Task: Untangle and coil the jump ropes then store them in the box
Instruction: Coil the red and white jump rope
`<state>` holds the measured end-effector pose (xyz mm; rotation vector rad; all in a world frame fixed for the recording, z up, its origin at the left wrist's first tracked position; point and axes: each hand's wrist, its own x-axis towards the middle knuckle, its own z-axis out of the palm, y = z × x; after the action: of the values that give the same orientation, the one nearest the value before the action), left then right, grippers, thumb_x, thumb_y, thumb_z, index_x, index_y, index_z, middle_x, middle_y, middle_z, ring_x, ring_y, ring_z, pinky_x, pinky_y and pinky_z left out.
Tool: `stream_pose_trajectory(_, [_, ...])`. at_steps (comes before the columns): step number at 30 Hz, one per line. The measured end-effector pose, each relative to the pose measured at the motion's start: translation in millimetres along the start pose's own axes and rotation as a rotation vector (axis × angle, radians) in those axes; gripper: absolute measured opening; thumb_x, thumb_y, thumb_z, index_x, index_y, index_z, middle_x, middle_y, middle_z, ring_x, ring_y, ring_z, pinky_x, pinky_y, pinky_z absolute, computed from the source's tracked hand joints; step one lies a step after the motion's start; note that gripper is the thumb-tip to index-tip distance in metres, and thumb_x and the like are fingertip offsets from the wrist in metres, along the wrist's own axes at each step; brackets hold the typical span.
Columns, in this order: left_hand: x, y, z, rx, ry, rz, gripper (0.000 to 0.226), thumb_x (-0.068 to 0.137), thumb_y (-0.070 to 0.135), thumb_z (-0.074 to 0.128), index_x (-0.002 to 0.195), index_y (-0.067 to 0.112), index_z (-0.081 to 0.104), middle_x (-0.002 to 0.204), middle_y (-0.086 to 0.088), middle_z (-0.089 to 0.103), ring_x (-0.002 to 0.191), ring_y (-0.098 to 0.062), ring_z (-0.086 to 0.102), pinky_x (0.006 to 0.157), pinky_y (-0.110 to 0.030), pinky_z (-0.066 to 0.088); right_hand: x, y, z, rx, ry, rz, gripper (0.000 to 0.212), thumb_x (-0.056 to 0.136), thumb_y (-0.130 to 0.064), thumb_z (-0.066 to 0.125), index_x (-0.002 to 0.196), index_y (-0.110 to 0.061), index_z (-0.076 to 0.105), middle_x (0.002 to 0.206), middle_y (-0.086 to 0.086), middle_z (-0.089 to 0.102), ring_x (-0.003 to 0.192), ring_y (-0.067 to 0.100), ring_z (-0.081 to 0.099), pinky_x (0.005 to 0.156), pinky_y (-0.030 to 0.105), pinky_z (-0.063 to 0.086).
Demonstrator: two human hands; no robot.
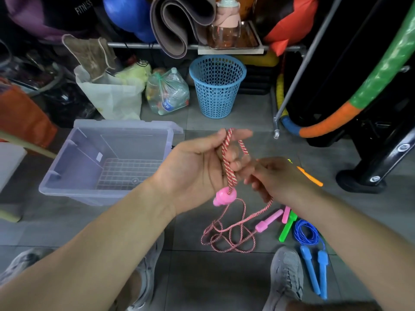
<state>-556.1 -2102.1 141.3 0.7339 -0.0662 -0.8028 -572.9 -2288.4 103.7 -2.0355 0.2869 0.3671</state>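
My left hand (pixel 197 162) is palm up and holds loops of a red-and-white jump rope (pixel 229 171) between its fingers. One pink handle (pixel 224 195) hangs below that palm. My right hand (pixel 278 178) pinches the same rope just to the right. The rest of the rope lies in loose loops on the floor (pixel 226 236), ending at a second pink handle (pixel 268 221). A coiled blue rope (pixel 306 232) with blue handles (pixel 314 272) lies at the right. A green handle (pixel 287 227) sits beside it. The clear plastic box (pixel 67 173) stands open at the left.
A blue mesh bin (pixel 216 86), plastic bags (pixel 166 93) and a rolled mat (pixel 177 21) line the back. A hula hoop (pixel 368 90) and a black stand (pixel 368 173) are at the right. My grey shoes (pixel 285 277) rest on the tiled floor.
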Motion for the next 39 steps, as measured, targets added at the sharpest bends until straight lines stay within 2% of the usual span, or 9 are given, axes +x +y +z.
stream_pose_trajectory(6, [3.5,13.8,-7.1,0.089,0.208,0.171,0.038,0.107,0.019,0.036,0.141,0.007,0.048,0.068,-0.005,0.062,0.063,-0.020,0.066,0.089,-0.046,0.059,-15.0,0.8,0.1,-0.371,-0.195,-0.060,0.034,0.101,-0.041,0.047,0.077,-0.018,0.057,0.059,-0.008,0.064,0.053,0.010,0.060,0.050,0.024,0.051])
stream_pose_trajectory(10, [1.8,16.5,-17.0,0.186,0.241,0.185,0.037,0.106,0.010,0.034,0.140,0.013,0.049,0.108,-0.013,0.075,0.096,-0.027,0.074,0.095,-0.040,0.057,-24.6,6.6,1.9,-0.663,-0.296,-0.281,0.021,0.100,-0.041,0.047,0.086,-0.025,0.050,0.067,-0.006,0.055,0.065,0.013,0.055,0.069,0.039,0.050])
stream_pose_trajectory(16, [4.5,3.1,-26.6,0.422,0.354,0.165,0.038,0.104,0.005,0.043,0.140,0.014,0.051,0.130,-0.002,0.068,0.117,-0.021,0.067,0.106,-0.040,0.048,-39.5,-11.2,3.6,-0.690,-0.367,-0.500,0.015,0.094,-0.041,0.056,0.089,-0.027,0.060,0.069,-0.011,0.060,0.069,0.006,0.056,0.061,0.022,0.043])
stream_pose_trajectory(21, [-4.8,-16.2,-25.5,0.816,0.206,0.001,0.026,0.105,0.013,0.046,0.126,0.017,0.062,0.117,0.003,0.073,0.093,-0.020,0.070,0.080,-0.036,0.047,-40.2,-28.0,-18.6,-0.292,-0.227,-0.510,0.020,0.091,-0.026,0.066,0.072,-0.021,0.063,0.061,-0.002,0.058,0.058,0.013,0.056,0.057,0.030,0.049])
stream_pose_trajectory(24, [-10.6,-19.5,-15.7,0.656,0.046,-0.137,0.034,0.103,0.022,0.046,0.133,0.009,0.056,0.116,-0.015,0.072,0.085,-0.033,0.069,0.091,-0.049,0.048,-29.7,-31.2,-33.0,-0.003,-0.016,-0.533,0.013,0.090,-0.020,0.072,0.077,-0.021,0.070,0.065,0.000,0.062,0.062,0.018,0.053,0.060,0.027,0.043])
stream_pose_trajectory(29, [-12.2,-11.3,-10.2,0.346,-0.170,-0.201,0.046,0.101,0.019,0.044,0.143,0.000,0.047,0.096,-0.022,0.071,0.065,-0.022,0.066,0.108,-0.071,0.029,-8.1,-23.8,-34.9,0.152,0.201,-0.412,0.009,0.092,-0.024,0.069,0.083,-0.021,0.071,0.055,-0.011,0.055,0.056,0.007,0.051,0.055,0.017,0.045])
stream_pose_trajectory(33, [-7.8,0.6,-7.0,0.113,-0.159,-0.072,0.046,0.100,0.016,0.043,0.143,0.000,0.047,0.077,-0.010,0.069,0.066,-0.020,0.068,0.107,-0.063,0.041,0.4,-12.3,-21.5,0.056,0.049,-0.283,0.026,0.100,-0.024,0.056,0.079,-0.025,0.072,0.057,-0.007,0.056,0.054,0.017,0.053,0.061,0.044,0.051])
stream_pose_trajectory(36, [-0.3,7.5,-6.6,0.030,0.036,0.079,0.046,0.101,0.019,0.041,0.145,0.003,0.044,0.088,-0.012,0.073,0.078,-0.025,0.073,0.097,-0.050,0.054,-6.0,-10.2,-9.4,-0.162,-0.083,-0.291,0.034,0.101,-0.026,0.054,0.073,-0.040,0.068,0.058,-0.008,0.061,0.052,0.020,0.057,0.060,0.045,0.054])
stream_pose_trajectory(39, [6.4,11.9,-14.0,0.074,0.204,0.218,0.042,0.105,0.021,0.036,0.145,0.008,0.041,0.112,-0.015,0.074,0.102,-0.031,0.073,0.099,-0.045,0.053,-21.9,-16.2,-8.5,-0.372,-0.243,-0.287,0.025,0.097,-0.037,0.058,0.078,-0.024,0.065,0.059,-0.002,0.056,0.059,0.021,0.063,0.060,0.041,0.054])
